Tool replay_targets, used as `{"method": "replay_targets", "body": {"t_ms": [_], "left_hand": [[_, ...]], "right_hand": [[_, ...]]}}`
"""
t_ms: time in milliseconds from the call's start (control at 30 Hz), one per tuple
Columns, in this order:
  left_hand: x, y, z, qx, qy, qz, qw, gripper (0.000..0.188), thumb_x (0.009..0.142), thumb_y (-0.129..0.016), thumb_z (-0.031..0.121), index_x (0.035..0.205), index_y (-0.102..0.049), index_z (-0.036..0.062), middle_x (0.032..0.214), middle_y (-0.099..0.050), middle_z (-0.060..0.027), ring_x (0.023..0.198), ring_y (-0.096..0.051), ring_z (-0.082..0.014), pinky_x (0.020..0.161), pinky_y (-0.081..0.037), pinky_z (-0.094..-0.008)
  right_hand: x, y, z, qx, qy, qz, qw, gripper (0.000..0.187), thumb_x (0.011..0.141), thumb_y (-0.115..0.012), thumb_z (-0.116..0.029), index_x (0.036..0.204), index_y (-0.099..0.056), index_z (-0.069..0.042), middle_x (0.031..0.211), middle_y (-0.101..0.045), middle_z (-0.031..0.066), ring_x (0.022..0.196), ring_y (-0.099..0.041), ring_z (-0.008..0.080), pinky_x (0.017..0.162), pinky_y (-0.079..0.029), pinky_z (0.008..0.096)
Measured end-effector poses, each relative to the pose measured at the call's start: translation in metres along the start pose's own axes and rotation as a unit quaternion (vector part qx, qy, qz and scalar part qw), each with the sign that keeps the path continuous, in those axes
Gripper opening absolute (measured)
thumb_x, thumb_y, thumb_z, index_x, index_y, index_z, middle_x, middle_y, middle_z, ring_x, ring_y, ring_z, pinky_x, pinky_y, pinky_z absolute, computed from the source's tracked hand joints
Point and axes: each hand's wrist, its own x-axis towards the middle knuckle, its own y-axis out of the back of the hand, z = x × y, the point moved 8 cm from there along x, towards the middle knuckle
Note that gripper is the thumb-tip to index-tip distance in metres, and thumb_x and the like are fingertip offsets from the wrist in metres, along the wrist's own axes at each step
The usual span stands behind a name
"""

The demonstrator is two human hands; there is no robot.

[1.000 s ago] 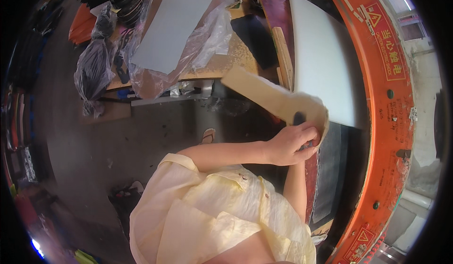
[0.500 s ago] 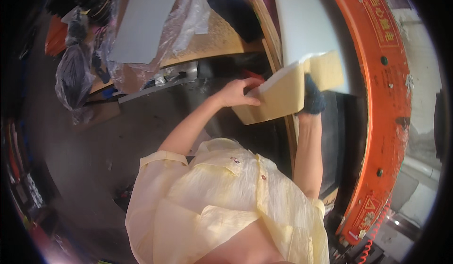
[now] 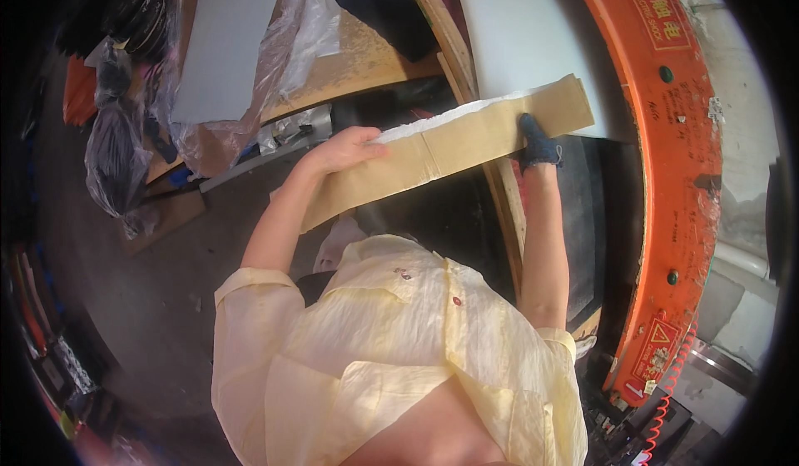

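A long brown cardboard strip [image 3: 458,147] with a ragged white upper edge stretches across in front of me, its right end higher than its left. My bare left hand [image 3: 345,150] grips its upper edge toward the left end, fingers behind it. My right hand [image 3: 539,141], in a dark blue glove, holds it near the right end with the thumb on the near face; the other fingers are hidden behind. Just beyond the strip lies a large white sheet [image 3: 520,33], partly covered by it.
An orange machine beam [image 3: 678,175] runs down the right side. Wooden slats [image 3: 503,204] pass under the strip. At the far left are a grey-white board [image 3: 220,50] in clear plastic, a tied plastic bag [image 3: 116,158] and a wooden table [image 3: 374,37] with dark cloth [image 3: 387,12].
The cardboard strip, folded or bent before, is now stretched out long. My left hand has moved left with its end, while my right hand has shifted slightly left and up.
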Motion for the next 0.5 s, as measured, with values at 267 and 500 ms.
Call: {"method": "replay_targets", "body": {"t_ms": [267, 500], "left_hand": [[-0.017, -0.005, -0.014, -0.069, 0.022, 0.019, 0.997, 0.024, 0.093, -0.061, 0.025, 0.093, -0.06, 0.0015, 0.08, -0.057, 0.0021, 0.078, -0.049, -0.0051, 0.069, -0.044, -0.0271], [-0.043, 0.082, -0.079, -0.258, -0.05, 0.349, 0.9, 0.024, 0.096, -0.058, 0.027, 0.104, -0.063, 0.0048, 0.095, -0.064, 0.0012, 0.083, -0.058, -0.0068, 0.074, -0.047, -0.0249]], "right_hand": [[-0.015, -0.022, -0.015, -0.152, 0.05, -0.049, 0.986, 0.039, 0.083, -0.07, -0.03, 0.113, -0.061, -0.008, 0.098, -0.064, 0.0072, 0.074, -0.062, 0.0188, 0.046, -0.047, 0.0333], [-0.026, -0.027, -0.025, -0.088, -0.04, -0.129, 0.987, 0.022, 0.087, -0.063, -0.026, 0.098, -0.065, -0.007, 0.073, -0.064, 0.0071, 0.057, -0.056, 0.0176, 0.054, -0.044, 0.0306]]}}
